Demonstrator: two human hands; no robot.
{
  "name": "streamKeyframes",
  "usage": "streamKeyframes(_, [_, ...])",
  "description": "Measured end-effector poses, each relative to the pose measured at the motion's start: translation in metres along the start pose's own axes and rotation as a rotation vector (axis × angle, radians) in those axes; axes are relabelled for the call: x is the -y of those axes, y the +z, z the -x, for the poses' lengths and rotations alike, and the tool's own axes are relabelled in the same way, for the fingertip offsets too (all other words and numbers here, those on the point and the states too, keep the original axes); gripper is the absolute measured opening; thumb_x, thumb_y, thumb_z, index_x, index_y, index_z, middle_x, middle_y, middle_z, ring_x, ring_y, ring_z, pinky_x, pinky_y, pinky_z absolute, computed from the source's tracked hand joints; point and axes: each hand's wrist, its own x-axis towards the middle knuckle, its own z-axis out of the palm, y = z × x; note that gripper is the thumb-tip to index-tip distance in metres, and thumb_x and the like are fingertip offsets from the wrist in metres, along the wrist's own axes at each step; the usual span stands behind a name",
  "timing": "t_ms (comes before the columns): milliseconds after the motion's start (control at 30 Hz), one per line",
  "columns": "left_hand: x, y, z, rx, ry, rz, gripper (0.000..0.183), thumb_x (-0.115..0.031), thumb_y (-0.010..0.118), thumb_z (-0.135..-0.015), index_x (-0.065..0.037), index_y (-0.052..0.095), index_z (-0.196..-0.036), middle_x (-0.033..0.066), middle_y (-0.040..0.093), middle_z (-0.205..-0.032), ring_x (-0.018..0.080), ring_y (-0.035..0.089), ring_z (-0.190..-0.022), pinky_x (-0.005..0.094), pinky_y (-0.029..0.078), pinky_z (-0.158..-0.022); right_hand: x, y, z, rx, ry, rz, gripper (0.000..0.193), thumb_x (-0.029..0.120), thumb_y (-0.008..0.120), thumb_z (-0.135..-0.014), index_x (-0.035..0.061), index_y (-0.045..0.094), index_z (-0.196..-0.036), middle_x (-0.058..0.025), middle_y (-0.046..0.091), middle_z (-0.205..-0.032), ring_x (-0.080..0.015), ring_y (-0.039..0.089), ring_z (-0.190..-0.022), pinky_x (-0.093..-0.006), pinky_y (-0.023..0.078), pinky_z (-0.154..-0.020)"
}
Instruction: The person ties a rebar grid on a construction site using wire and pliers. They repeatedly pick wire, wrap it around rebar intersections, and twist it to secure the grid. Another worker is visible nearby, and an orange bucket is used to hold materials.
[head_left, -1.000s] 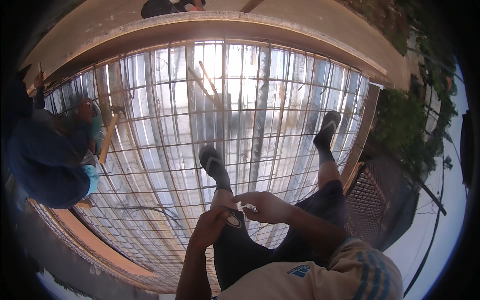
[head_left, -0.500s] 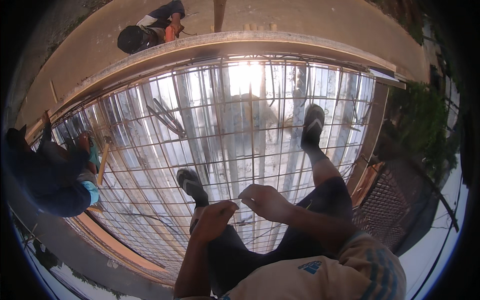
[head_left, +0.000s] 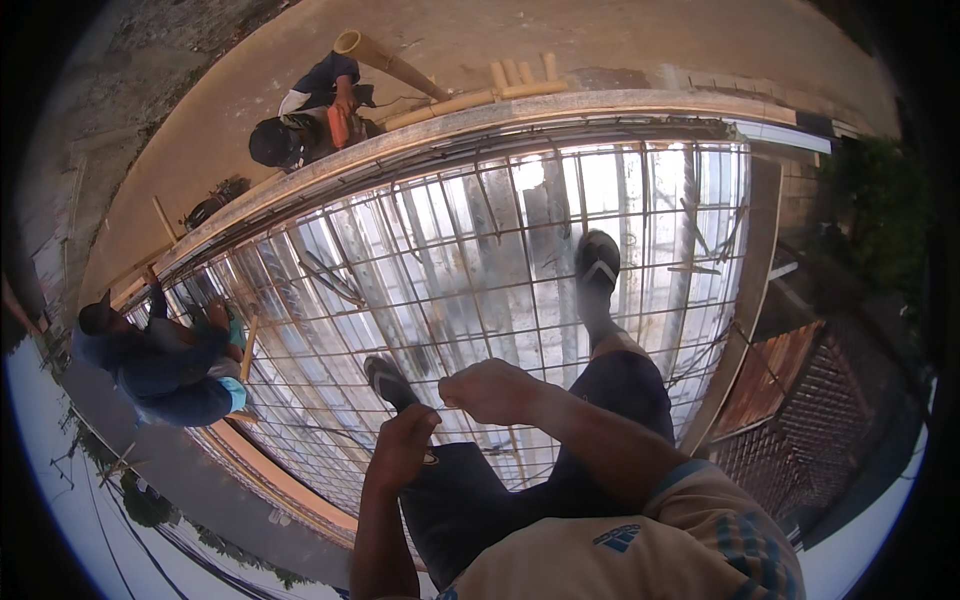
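Note:
My left hand [head_left: 402, 447] is closed, its thumb and fingertips pinched together. Just to its upper right my right hand [head_left: 490, 392] is also closed, knuckles up, with the fingertips close to the left ones. Whatever the fingers pinch is too small to make out. Both hands hover in front of my body, over a mesh of thin steel reinforcing bars [head_left: 537, 365]. Beneath the mesh lie shiny ribbed metal sheets [head_left: 440, 290]. My two sandalled feet stand on this mesh, one on each side of my hands.
A long wooden edge board [head_left: 560, 105] borders the far side, with bamboo poles [head_left: 395, 68] beyond it. One person with an orange tool [head_left: 345, 128] works past that board. Another person crouches at the left, near a yellowish wooden handle [head_left: 249, 347]. Loose bars [head_left: 330, 278] lie on the mesh.
The view has shifted, bringing the bamboo poles and the person at the left further into sight. My hands sit slightly further left in the picture, still closed and close together.

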Motion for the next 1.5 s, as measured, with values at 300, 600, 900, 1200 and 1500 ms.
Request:
streamKeyframes(300, [0.008,0.019,-0.016,-0.319,0.318,-0.108,0.017,-0.011,0.05,-0.092,0.002,0.062,-0.09,0.0185,0.063,-0.075,0.0302,0.062,-0.067,0.0355,0.048,-0.064,0.007,-0.003,0.008,0.162,-0.07,-0.091,0.013,0.016,0.053,-0.086,0.0062,0.061,-0.089,-0.0156,0.065,-0.079,-0.0349,0.064,-0.078,-0.0443,0.051,-0.07])
streamKeyframes(600, [0.003,0.02,-0.046,-0.208,0.239,0.127,0.017,-0.012,0.051,-0.093,0.001,0.061,-0.09,0.0145,0.061,-0.076,0.0215,0.058,-0.069,0.0338,0.046,-0.066,0.002,-0.026,0.001,0.153,0.165,-0.197,0.019,0.019,0.053,-0.09,0.0018,0.059,-0.094,-0.0163,0.064,-0.081,-0.0334,0.064,-0.079,-0.0422,0.048,-0.071])
streamKeyframes(900, [0.009,-0.019,-0.031,-0.118,0.42,-0.014,0.019,-0.018,0.056,-0.091,0.002,0.059,-0.091,0.0166,0.06,-0.076,0.029,0.058,-0.069,0.0352,0.047,-0.066,0.004,0.007,-0.013,0.225,0.283,-0.056,0.02,0.022,0.05,-0.092,0.0078,0.058,-0.104,-0.0166,0.062,-0.081,-0.0349,0.062,-0.08,-0.0451,0.047,-0.072])
streamKeyframes(1200, [0.034,-0.014,-0.057,0.129,0.384,0.277,0.017,-0.016,0.052,-0.093,-0.004,0.06,-0.1,0.0139,0.064,-0.086,0.0281,0.064,-0.082,0.0376,0.048,-0.074,0.002,-0.065,-0.001,0.269,0.448,0.295,0.019,0.019,0.052,-0.09,0.0044,0.06,-0.099,-0.0186,0.061,-0.089,-0.0346,0.061,-0.089,-0.0423,0.047,-0.08])
streamKeyframes(1500, [-0.027,-0.01,-0.192,-0.181,0.644,0.184,0.017,-0.018,0.054,-0.091,-0.002,0.058,-0.087,0.0199,0.06,-0.081,0.0374,0.06,-0.078,0.0435,0.045,-0.069,-0.046,-0.088,-0.079,-0.277,0.385,0.082,0.016,0.013,0.055,-0.092,-0.0007,0.061,-0.099,-0.0129,0.06,-0.08,-0.0267,0.06,-0.077,-0.0348,0.046,-0.072])
